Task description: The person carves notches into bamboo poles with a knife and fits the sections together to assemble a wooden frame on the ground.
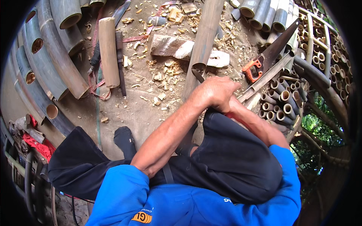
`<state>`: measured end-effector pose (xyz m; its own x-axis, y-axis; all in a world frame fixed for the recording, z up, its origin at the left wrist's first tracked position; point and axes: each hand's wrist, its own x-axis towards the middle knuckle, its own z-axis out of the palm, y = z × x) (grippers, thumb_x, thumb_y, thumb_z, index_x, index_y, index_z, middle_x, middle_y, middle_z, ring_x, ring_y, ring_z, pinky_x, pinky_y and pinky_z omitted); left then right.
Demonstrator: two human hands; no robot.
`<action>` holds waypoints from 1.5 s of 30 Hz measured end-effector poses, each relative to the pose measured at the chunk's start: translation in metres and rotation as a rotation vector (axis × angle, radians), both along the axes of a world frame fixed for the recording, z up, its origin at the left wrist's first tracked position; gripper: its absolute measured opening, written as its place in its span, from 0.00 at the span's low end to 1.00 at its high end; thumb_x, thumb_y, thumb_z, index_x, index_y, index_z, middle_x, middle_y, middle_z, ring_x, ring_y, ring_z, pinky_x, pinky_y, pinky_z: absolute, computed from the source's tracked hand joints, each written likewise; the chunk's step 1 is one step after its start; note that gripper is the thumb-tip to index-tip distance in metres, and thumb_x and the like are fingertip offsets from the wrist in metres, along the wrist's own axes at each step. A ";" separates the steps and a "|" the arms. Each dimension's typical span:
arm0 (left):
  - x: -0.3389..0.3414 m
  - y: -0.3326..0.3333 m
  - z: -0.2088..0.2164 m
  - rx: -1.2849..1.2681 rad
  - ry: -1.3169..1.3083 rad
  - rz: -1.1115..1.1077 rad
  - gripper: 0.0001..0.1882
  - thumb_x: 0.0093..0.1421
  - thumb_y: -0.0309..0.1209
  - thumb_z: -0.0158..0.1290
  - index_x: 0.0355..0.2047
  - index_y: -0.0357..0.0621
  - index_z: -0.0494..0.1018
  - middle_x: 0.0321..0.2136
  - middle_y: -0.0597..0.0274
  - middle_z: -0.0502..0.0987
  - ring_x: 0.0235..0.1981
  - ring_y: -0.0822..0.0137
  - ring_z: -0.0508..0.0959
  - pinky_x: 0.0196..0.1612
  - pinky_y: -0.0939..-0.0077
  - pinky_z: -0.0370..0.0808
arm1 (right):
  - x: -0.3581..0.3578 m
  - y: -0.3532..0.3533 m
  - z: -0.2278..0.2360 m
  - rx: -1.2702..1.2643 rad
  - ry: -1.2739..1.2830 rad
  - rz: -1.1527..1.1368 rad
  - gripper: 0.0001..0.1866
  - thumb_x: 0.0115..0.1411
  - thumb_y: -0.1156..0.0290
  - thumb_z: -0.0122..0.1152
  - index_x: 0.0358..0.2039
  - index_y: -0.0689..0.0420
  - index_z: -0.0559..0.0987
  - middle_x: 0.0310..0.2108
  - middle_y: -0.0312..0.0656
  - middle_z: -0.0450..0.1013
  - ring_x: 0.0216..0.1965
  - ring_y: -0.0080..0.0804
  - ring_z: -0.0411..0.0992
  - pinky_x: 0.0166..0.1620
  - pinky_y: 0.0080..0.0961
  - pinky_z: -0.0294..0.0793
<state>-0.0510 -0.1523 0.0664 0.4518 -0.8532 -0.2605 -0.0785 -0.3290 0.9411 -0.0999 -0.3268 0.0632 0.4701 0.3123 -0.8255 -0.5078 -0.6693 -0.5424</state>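
My left hand (217, 91) and my right hand (228, 105) are closed together above my bent right knee. The left overlaps the right and hides most of its fingers. From the hands a knife (197, 75) points up and left with its short dark blade; its handle is hidden. The blade lies at the notched opening of a long bamboo pole (205, 35), which slants from the far edge toward my legs. That pole rests across a rough wood block (169, 46), and its near end passes behind my left forearm.
A handsaw with an orange handle (253, 70) leans at the right, beside stacked bamboo tubes (288, 109). Thick bamboo poles (62, 62) line the left. A short bamboo piece (108, 52) lies near a dark long-handled tool (119, 56). Wood chips (172, 69) litter the ground.
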 end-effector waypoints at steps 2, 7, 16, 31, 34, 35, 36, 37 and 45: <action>0.015 0.003 0.005 0.081 0.042 -0.241 0.51 0.34 0.34 0.71 0.65 0.48 0.69 0.52 0.41 0.74 0.53 0.42 0.79 0.57 0.54 0.77 | -0.003 0.001 -0.001 -0.028 0.004 0.016 0.38 0.45 0.67 0.72 0.58 0.59 0.73 0.54 0.54 0.73 0.59 0.38 0.70 0.62 0.36 0.71; -0.023 -0.020 -0.005 -0.206 -0.044 0.693 0.48 0.39 0.28 0.65 0.65 0.44 0.64 0.54 0.37 0.69 0.55 0.39 0.74 0.60 0.54 0.73 | 0.072 0.009 0.035 -0.220 -0.600 0.950 0.23 0.50 0.65 0.70 0.46 0.59 0.79 0.43 0.50 0.76 0.47 0.50 0.76 0.47 0.45 0.77; -0.023 0.003 0.013 -0.140 0.087 0.588 0.52 0.40 0.28 0.64 0.70 0.49 0.59 0.59 0.34 0.64 0.57 0.34 0.73 0.60 0.47 0.73 | 0.042 0.005 0.024 0.042 -0.129 0.270 0.33 0.48 0.68 0.72 0.56 0.59 0.73 0.49 0.48 0.73 0.56 0.38 0.70 0.56 0.37 0.72; -0.005 0.108 -0.034 -0.062 -0.485 1.359 0.34 0.44 0.30 0.64 0.53 0.34 0.70 0.49 0.41 0.68 0.54 0.48 0.70 0.60 0.53 0.68 | -0.055 0.040 0.014 -0.225 -0.450 -0.366 0.20 0.65 0.56 0.68 0.29 0.61 0.76 0.19 0.35 0.68 0.22 0.23 0.63 0.27 0.27 0.62; -0.002 0.181 -0.053 0.557 -0.499 1.578 0.35 0.47 0.26 0.63 0.56 0.34 0.64 0.48 0.46 0.65 0.49 0.54 0.67 0.53 0.55 0.72 | -0.085 0.000 -0.025 -0.546 -0.715 -0.388 0.16 0.61 0.62 0.69 0.33 0.61 0.74 0.22 0.40 0.69 0.25 0.33 0.68 0.33 0.34 0.68; -0.002 0.198 -0.056 0.649 -0.371 1.578 0.35 0.45 0.28 0.64 0.54 0.33 0.64 0.49 0.40 0.66 0.51 0.49 0.69 0.54 0.50 0.73 | -0.092 -0.011 -0.047 -0.552 -0.777 -0.375 0.15 0.60 0.64 0.68 0.35 0.61 0.74 0.25 0.43 0.71 0.28 0.40 0.71 0.36 0.38 0.70; -0.003 0.212 -0.068 0.815 -0.369 1.510 0.36 0.44 0.31 0.64 0.54 0.33 0.64 0.51 0.33 0.68 0.54 0.40 0.71 0.58 0.45 0.72 | -0.098 -0.014 -0.069 -0.557 -0.833 -0.362 0.15 0.59 0.66 0.67 0.38 0.61 0.74 0.28 0.47 0.73 0.30 0.46 0.74 0.39 0.42 0.72; -0.007 0.226 -0.086 0.849 -0.440 1.505 0.36 0.44 0.34 0.65 0.53 0.33 0.66 0.49 0.34 0.72 0.54 0.37 0.74 0.57 0.45 0.74 | -0.097 -0.011 -0.086 -0.569 -0.829 -0.349 0.16 0.59 0.66 0.66 0.41 0.63 0.73 0.32 0.54 0.75 0.37 0.55 0.76 0.45 0.48 0.73; -0.022 0.238 -0.027 -0.231 0.400 1.304 0.29 0.51 0.31 0.70 0.53 0.37 0.76 0.42 0.61 0.82 0.44 0.66 0.82 0.50 0.55 0.78 | -0.132 -0.049 -0.036 -1.124 -0.733 -0.604 0.40 0.61 0.55 0.64 0.69 0.61 0.63 0.65 0.59 0.60 0.66 0.53 0.61 0.65 0.50 0.63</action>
